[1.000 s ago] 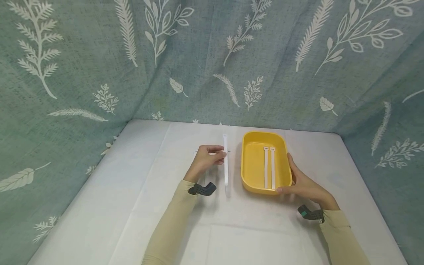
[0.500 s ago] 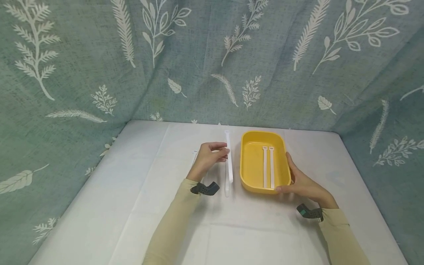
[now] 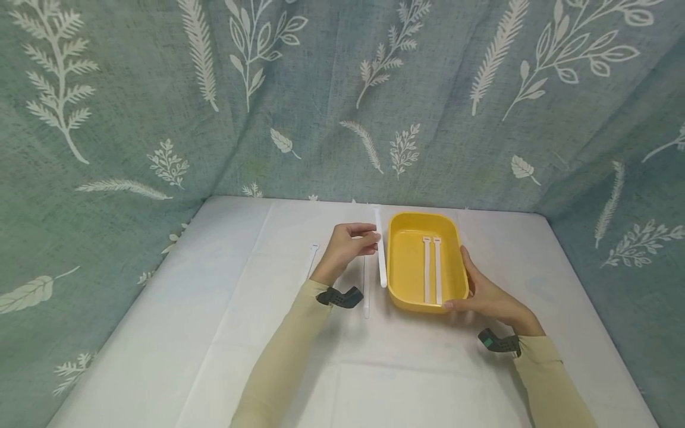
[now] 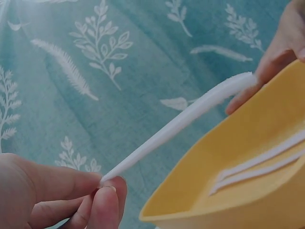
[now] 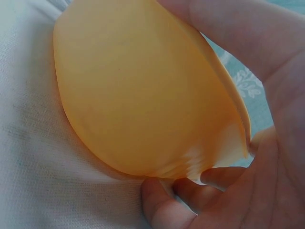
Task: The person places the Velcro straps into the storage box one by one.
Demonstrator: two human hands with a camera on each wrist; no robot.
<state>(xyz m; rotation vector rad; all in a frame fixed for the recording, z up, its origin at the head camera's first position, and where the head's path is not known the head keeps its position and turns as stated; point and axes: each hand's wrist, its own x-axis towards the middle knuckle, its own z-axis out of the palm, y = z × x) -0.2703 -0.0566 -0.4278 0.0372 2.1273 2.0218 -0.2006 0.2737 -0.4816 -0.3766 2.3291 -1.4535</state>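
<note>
My left hand [image 3: 345, 248] pinches a white hook-and-loop cable tie [image 3: 382, 261] between thumb and fingers. The tie stands near upright in the head view, just left of a yellow tray [image 3: 405, 267]; in the left wrist view it sticks out past the fingertips and bends slightly. My right hand [image 3: 489, 302] grips the tray's right front corner, thumb at the rim and fingers along the outer wall [image 5: 119, 86]. Two more white cable ties [image 3: 432, 270] lie side by side inside the tray, slotted heads towards the back.
A cable tie [image 3: 366, 297] lies on the white-covered table [image 3: 407, 386] beneath the left wrist. Another cable tie [image 3: 313, 257] lies further left, partly hidden by the left hand and forearm. A patterned green curtain [image 3: 332, 160] encloses the table's back and sides.
My left hand has moved right and slightly back with the pinched cable tie, nearing the tray's left wall. The tie lying beneath it has come into view. My right hand keeps its grip on the tray.
</note>
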